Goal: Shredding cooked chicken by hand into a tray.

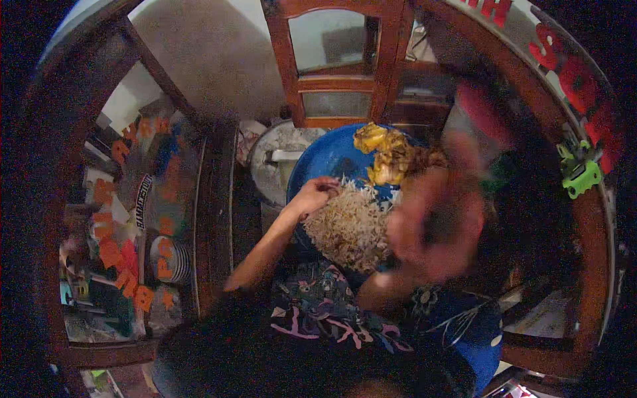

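Observation:
A large blue plate (pixel 308 162) lies in front of me with a heap of cooked rice (pixel 352 229) over its near part. Yellow-brown sauced food pieces (pixel 388 159) sit at its far side. My left hand (pixel 320 194) reaches over the plate's left side, its fingers bent together and their tips at the edge of the rice. Whether anything is between those fingers is too dim to see. Raised over the plate's right side, my right hand (pixel 438 222) looks large and smeared by motion. It hides part of the plate, and its fingers cannot be made out clearly.
Behind the plate's left edge stands a round pale vessel (pixel 265 152) with a light flat piece (pixel 286 156) across it. Beyond is a wooden cabinet door (pixel 335 83) with glass panes. Stacked plates (pixel 166 259) show behind glass at left. A green clip-like object (pixel 580 176) hangs at right.

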`<state>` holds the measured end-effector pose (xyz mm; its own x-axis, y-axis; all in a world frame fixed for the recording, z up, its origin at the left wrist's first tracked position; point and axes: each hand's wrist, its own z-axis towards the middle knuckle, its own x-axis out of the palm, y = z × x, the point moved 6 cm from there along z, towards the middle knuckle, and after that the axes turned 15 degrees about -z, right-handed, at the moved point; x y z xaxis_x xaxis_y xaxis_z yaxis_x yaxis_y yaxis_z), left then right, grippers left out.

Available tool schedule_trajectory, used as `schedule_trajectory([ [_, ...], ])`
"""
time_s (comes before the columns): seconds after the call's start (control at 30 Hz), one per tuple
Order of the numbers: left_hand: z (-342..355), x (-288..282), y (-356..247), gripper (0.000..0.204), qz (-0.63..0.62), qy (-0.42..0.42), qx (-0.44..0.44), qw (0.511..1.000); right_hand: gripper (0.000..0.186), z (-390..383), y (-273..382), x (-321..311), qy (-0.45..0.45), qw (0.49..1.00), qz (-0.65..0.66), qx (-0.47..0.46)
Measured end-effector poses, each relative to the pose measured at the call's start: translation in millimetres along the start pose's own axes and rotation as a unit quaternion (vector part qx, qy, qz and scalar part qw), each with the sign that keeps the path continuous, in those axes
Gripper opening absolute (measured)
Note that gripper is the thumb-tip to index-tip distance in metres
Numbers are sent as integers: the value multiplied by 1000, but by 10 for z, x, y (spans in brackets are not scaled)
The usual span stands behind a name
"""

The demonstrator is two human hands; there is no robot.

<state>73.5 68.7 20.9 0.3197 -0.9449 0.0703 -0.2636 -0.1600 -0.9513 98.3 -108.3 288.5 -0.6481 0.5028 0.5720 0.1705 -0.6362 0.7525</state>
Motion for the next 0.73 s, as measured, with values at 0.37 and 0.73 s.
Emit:
schedule_trajectory([
  [0.37, 14, 74, 62, 26, 51, 21, -11, 998, 32, -914, 862, -47, -69, 994, 12, -85],
  [0.73, 32, 104, 106, 27, 108, 18, 3, 994, 25, -834, 625, 366, -195, 965, -173, -2],
])
